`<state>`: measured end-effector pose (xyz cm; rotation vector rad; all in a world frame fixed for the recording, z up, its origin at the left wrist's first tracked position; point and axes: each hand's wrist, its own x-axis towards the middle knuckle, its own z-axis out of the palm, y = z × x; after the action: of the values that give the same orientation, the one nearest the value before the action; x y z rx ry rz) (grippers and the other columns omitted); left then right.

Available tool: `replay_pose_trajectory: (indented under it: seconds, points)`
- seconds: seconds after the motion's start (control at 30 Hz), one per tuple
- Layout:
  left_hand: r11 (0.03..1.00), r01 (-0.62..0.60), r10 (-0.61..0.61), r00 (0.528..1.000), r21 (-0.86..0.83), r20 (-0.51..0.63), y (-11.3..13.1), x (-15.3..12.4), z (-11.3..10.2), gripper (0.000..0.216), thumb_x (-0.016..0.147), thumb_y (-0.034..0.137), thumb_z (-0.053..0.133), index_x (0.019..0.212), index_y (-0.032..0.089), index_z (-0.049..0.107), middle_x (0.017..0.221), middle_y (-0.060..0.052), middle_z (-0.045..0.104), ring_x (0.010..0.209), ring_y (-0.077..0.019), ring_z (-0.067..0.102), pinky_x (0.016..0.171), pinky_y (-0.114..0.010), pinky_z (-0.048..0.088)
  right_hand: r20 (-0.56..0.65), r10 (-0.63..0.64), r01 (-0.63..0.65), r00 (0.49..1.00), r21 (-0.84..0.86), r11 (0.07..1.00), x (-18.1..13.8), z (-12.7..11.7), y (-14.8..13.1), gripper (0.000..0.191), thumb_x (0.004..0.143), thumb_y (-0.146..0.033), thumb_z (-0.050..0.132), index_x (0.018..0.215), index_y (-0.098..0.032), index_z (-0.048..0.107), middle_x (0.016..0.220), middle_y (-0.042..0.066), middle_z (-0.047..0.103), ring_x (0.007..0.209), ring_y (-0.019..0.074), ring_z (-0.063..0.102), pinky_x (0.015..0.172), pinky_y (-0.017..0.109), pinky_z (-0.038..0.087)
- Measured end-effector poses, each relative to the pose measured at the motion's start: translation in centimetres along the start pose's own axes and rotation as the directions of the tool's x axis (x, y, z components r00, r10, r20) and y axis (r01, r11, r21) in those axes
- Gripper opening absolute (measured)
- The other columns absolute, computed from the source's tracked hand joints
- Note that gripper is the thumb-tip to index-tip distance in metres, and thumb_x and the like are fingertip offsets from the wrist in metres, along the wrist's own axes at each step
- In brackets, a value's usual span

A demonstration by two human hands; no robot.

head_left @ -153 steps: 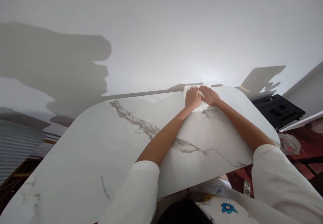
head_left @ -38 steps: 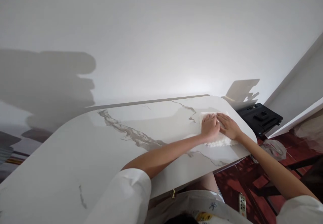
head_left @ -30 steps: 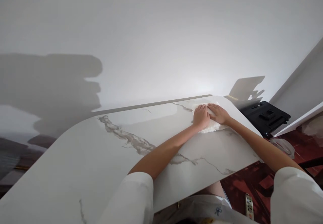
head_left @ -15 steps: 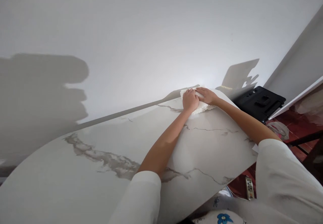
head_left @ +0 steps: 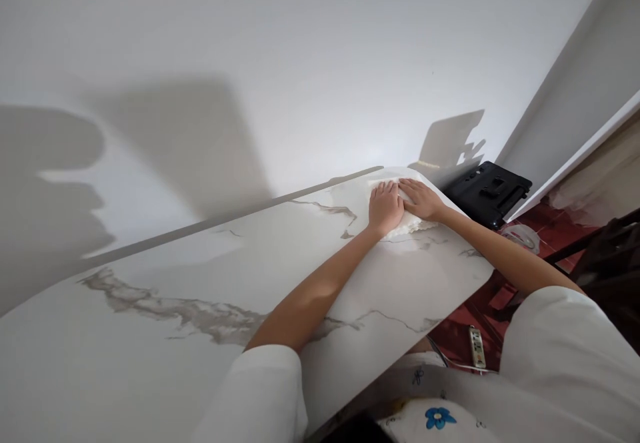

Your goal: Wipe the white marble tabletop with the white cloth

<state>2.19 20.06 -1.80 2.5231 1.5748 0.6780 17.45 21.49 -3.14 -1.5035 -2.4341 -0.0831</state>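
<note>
A white cloth (head_left: pixel 411 225) lies bunched on the far right part of a white marble-patterned table (head_left: pixel 190 376). My left hand (head_left: pixel 386 208) presses on the cloth's left side, its fingers stretched forward and laid flat. Beside it, my right hand (head_left: pixel 421 200) rests on the same cloth with fingers extended and slightly spread. The hands meet or nearly meet near the cloth's middle. Parts of the cloth are hidden under both palms.
A white wall (head_left: pixel 320 63) runs behind the table's far edge. Past the right end stands a black hard case (head_left: pixel 493 193). A power strip (head_left: pixel 477 348) lies on the red floor (head_left: pixel 457 316), below the near edge. Dark wooden furniture (head_left: pixel 607 260) is at the right.
Both hands and the cloth have come back a little from the table's far edge. My left hand's fingers lie straighter. The camera view has turned slightly right.
</note>
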Motion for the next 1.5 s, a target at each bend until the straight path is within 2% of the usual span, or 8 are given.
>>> replay_pose_trajectory:
  seconds: [0.27,0.4,0.5,0.6,0.83,1.1,1.37,1.5]
  points:
    - [0.992,-0.055,0.060,0.997,-0.109,0.040,4.7,-5.6,-0.4,0.048,0.090,0.019,0.033,0.137,0.014,0.043,0.143,-0.009,0.044,0.137,-0.0290,0.031,0.113,-0.046,0.024,-0.018,0.058,-0.057,0.998,0.020,0.998,-8.4,-2.6,-2.6,0.056,0.091,-0.036,0.036,0.143,-0.013,0.038,0.146,0.012,0.039,0.136,0.0279,0.033,0.113,0.048,0.025]
    - [0.978,-0.153,0.160,0.986,-0.139,0.040,7.2,-8.5,-0.5,0.048,0.089,0.020,0.035,0.136,0.013,0.045,0.142,-0.009,0.046,0.136,-0.0287,0.032,0.114,-0.044,0.025,-0.031,0.113,-0.113,0.993,-0.004,0.994,-13.5,-3.7,-3.8,0.058,0.090,-0.040,0.037,0.141,-0.012,0.040,0.145,0.013,0.040,0.136,0.0287,0.033,0.112,0.047,0.029]
    - [0.959,-0.229,0.240,0.970,-0.166,0.047,8.9,-9.2,-0.2,0.048,0.088,0.021,0.037,0.134,0.013,0.047,0.140,-0.009,0.048,0.135,-0.0284,0.034,0.114,-0.043,0.025,-0.052,0.172,-0.174,0.984,-0.024,0.985,-16.4,-4.3,-3.7,0.058,0.090,-0.040,0.037,0.141,-0.013,0.040,0.145,0.013,0.041,0.135,0.0283,0.034,0.111,0.047,0.031]
    - [0.945,-0.271,0.284,0.958,-0.182,0.045,9.9,-8.0,0.5,0.046,0.087,0.020,0.039,0.131,0.012,0.049,0.137,-0.009,0.051,0.133,-0.0279,0.037,0.113,-0.042,0.027,-0.082,0.221,-0.224,0.972,-0.040,0.974,-17.2,-4.6,-2.5,0.056,0.090,-0.038,0.036,0.140,-0.013,0.041,0.143,0.013,0.043,0.134,0.0271,0.037,0.111,0.046,0.031]
    - [0.902,-0.392,0.392,0.919,-0.179,-0.035,9.4,-1.4,2.7,0.036,0.088,0.015,0.038,0.120,0.013,0.055,0.126,-0.008,0.059,0.123,-0.0237,0.046,0.108,-0.035,0.033,-0.122,0.291,-0.301,0.949,-0.076,0.951,-13.3,-4.0,2.1,0.054,0.089,-0.038,0.034,0.136,-0.014,0.044,0.138,0.015,0.050,0.128,0.0303,0.045,0.105,0.049,0.038]
    - [0.933,-0.306,0.315,0.949,-0.188,0.019,4.5,6.1,3.9,0.039,0.087,0.012,0.036,0.122,0.013,0.055,0.129,-0.009,0.056,0.124,-0.0219,0.045,0.110,-0.036,0.030,-0.041,0.274,-0.275,0.961,-0.035,0.961,-4.2,-2.5,5.2,0.051,0.092,-0.041,0.032,0.134,-0.016,0.045,0.136,0.013,0.052,0.125,0.0323,0.046,0.100,0.047,0.041]
    - [0.968,-0.183,0.185,0.983,-0.173,-0.009,0.7,9.3,4.1,0.042,0.088,0.013,0.032,0.123,0.014,0.055,0.130,-0.007,0.056,0.126,-0.0224,0.042,0.109,-0.036,0.029,-0.012,0.145,-0.146,0.989,-0.012,0.989,2.4,-1.0,6.9,0.047,0.093,-0.043,0.031,0.127,-0.014,0.048,0.120,0.015,0.061,0.108,0.0335,0.056,0.092,0.046,0.041]
    - [0.977,-0.128,0.126,0.992,-0.170,-0.025,-0.6,10.1,4.3,0.042,0.089,0.014,0.032,0.124,0.015,0.055,0.133,-0.007,0.054,0.130,-0.0231,0.040,0.111,-0.037,0.028,-0.023,0.124,-0.124,0.992,-0.010,0.992,4.3,-0.3,7.3,0.048,0.093,-0.046,0.034,0.128,-0.016,0.048,0.126,0.013,0.058,0.111,0.0334,0.054,0.092,0.045,0.041]
